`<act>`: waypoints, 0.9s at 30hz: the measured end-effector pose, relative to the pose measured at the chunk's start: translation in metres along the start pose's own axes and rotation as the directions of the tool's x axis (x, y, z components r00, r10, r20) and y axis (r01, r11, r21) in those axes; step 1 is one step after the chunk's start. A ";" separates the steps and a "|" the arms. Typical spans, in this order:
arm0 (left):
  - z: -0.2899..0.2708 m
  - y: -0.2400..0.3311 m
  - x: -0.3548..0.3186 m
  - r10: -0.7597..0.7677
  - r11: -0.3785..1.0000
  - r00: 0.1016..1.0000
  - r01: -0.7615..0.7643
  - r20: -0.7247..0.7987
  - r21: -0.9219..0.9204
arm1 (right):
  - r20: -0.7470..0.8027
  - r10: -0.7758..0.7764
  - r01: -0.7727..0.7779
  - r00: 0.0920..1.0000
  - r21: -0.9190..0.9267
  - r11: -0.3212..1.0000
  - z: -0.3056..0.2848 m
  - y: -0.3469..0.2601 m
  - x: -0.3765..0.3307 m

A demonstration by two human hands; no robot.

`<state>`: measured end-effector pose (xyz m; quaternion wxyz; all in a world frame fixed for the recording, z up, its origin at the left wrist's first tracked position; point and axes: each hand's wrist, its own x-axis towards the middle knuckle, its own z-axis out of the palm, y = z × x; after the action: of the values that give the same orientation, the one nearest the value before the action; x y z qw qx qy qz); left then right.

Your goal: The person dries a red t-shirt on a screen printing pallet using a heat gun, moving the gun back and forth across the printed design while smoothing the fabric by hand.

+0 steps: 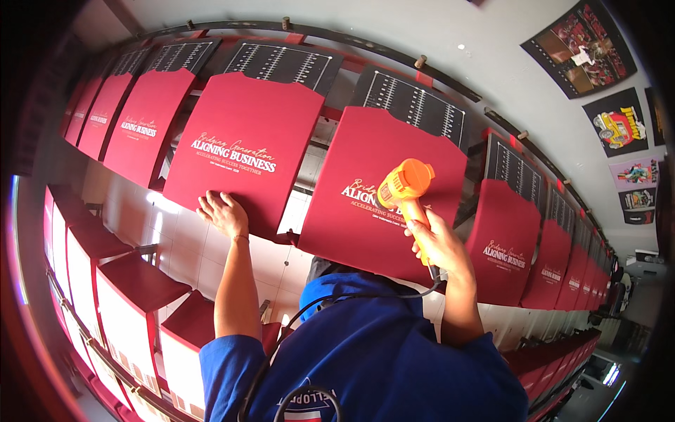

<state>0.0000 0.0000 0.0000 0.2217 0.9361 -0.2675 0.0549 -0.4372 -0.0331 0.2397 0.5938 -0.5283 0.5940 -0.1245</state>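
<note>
In my right hand (444, 243) is an orange heat gun (406, 184), its handle wrapped by my fingers. Its body is over a printed red shirt panel (401, 151) stretched on a board, covering part of the white lettering. A dark cord (365, 297) runs from the handle's lower end across my blue shirt. My left hand (223, 214) lies with fingers spread on the lower edge of the neighbouring red shirt panel (256, 116), just below its white print. Nothing is held in that hand.
More printed red panels (144, 133) continue left and right (503, 243) in a curved-looking row. Black boards with white ruled markings (281, 63) show above them, beside a dark rail (351, 43). Behind me stands another row of red panels (137, 281). Posters (582, 53) hang on the wall.
</note>
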 end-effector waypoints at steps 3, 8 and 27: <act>-0.002 0.003 -0.002 0.019 1.000 1.000 -0.020 -0.015 -0.016 | -0.044 0.007 -0.007 0.999 -0.014 1.000 0.002 0.002 -0.005; -0.005 -0.005 0.002 0.026 1.000 1.000 -0.026 -0.005 -0.009 | -0.062 -0.005 0.007 0.998 0.028 1.000 0.000 0.003 -0.004; 0.018 0.021 0.062 0.259 0.939 0.942 -0.297 0.215 0.172 | -0.134 0.129 -0.103 0.983 0.182 0.978 -0.001 0.002 -0.016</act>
<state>0.0412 -0.0536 0.0055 0.0891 0.9072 -0.4104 0.0235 -0.4434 -0.0201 0.2475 0.5994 -0.4282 0.6522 -0.1791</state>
